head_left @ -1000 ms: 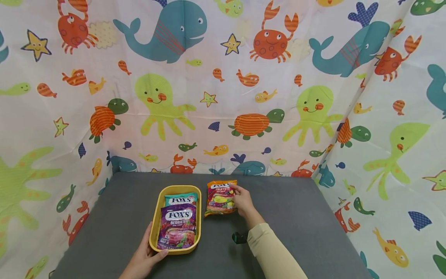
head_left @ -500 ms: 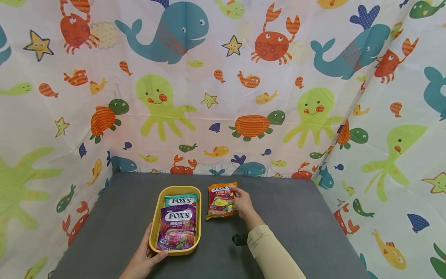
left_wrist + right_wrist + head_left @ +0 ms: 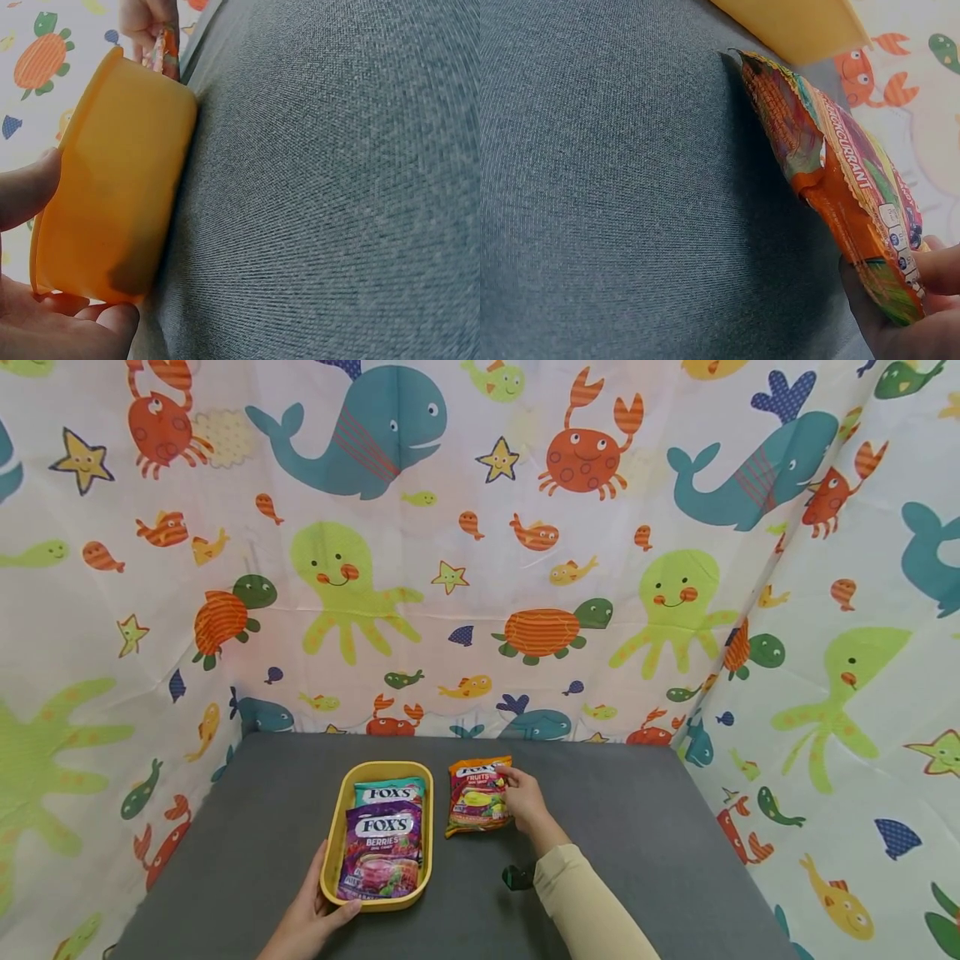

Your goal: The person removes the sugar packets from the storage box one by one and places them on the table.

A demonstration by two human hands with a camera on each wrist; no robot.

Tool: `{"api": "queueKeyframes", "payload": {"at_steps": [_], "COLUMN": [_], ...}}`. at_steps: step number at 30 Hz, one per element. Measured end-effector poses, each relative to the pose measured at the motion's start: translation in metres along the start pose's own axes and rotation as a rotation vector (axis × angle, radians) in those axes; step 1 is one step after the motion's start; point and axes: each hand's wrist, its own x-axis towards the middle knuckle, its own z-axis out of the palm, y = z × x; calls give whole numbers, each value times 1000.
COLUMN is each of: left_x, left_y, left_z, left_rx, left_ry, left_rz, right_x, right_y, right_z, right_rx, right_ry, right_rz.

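Observation:
A yellow plastic tub (image 3: 426, 852) stands on the grey table, holding a purple Fox's Berries candy bag (image 3: 381, 852) that overlaps a teal Fox's candy bag (image 3: 390, 791). My left hand (image 3: 307, 914) grips the tub at its near left corner, thumb at the rim and fingers round the outer wall, as the left wrist view shows. To the tub's right, my right hand (image 3: 527, 802) pinches the right edge of an orange Fox's Fruits candy bag (image 3: 478, 797). In the right wrist view the bag (image 3: 847, 187) is tilted, its held edge raised off the cloth.
Grey cloth (image 3: 615, 843) covers the table. White curtains with printed sea animals (image 3: 540, 631) close it in at the back and both sides. A small dark object (image 3: 517, 877) shows beside the right sleeve (image 3: 585, 902).
The orange candy bag has shifted slightly toward me and to the right, pinched in my right hand. My left hand and the tub have stayed in place.

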Motion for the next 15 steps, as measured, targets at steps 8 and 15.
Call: {"api": "queueKeyframes", "payload": {"at_steps": [8,15], "left_x": [-2,-2], "left_y": [1,3], "left_z": [1,0], "left_rx": [-20,-2], "left_ry": [-14,-6], "left_rz": [10,2], "right_x": [0,1], "right_y": [7,9], "right_z": [-1,0], "right_rx": [-158,-391], "right_ry": [36,79], "right_rz": [-54,-144]}}
